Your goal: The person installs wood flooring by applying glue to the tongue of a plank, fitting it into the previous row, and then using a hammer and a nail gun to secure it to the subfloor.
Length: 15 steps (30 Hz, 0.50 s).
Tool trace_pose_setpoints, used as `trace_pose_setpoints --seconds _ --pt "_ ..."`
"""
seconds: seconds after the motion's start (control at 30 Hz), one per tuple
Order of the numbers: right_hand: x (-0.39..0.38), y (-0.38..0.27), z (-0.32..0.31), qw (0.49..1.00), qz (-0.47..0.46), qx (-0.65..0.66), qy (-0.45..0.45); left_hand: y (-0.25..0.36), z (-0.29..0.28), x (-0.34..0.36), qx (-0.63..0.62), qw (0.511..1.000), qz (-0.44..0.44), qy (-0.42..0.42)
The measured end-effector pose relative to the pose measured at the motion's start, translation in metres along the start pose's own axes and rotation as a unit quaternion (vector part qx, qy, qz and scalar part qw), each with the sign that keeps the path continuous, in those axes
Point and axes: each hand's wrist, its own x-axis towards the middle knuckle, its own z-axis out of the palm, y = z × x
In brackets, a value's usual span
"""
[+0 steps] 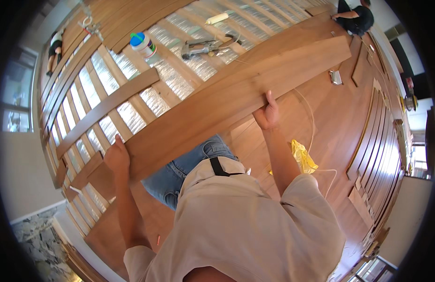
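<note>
A long brown wooden floorboard (pixel 198 113) slants across in front of my body, its far end raised to the upper right. My left hand (pixel 117 157) grips the board's near-left part, thumb up along the edge. Farther along, my right hand (pixel 267 113) holds the lower edge, with its thumb on the upper face and its other fingers hidden beneath. Beyond the board lie wooden joists (pixel 179 77) over silvery foil, partly covered by it. A shorter narrow plank (pixel 109 110) rests across the joists near my left hand.
A white tub with a blue lid (pixel 143 44), a nail gun (pixel 198 48) and a pale yellow tube (pixel 217 19) lie on the joists. Yellow plastic (pixel 302 157) and a thin hose (pixel 313 117) are on the laid floor. Two other people (pixel 356 19) work at the far edges. Stacked boards (pixel 375 136) line the right.
</note>
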Motion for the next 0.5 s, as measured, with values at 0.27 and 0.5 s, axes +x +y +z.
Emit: trace_pose_setpoints --seconds 0.27,0.5 --pt "-0.061 -0.052 -0.052 0.974 -0.143 0.005 0.177 0.059 -0.044 -0.003 -0.042 0.964 0.257 -0.047" --pt "-0.113 -0.079 -0.1 0.961 -0.172 0.043 0.211 0.016 -0.082 0.018 -0.035 0.882 0.24 -0.405"
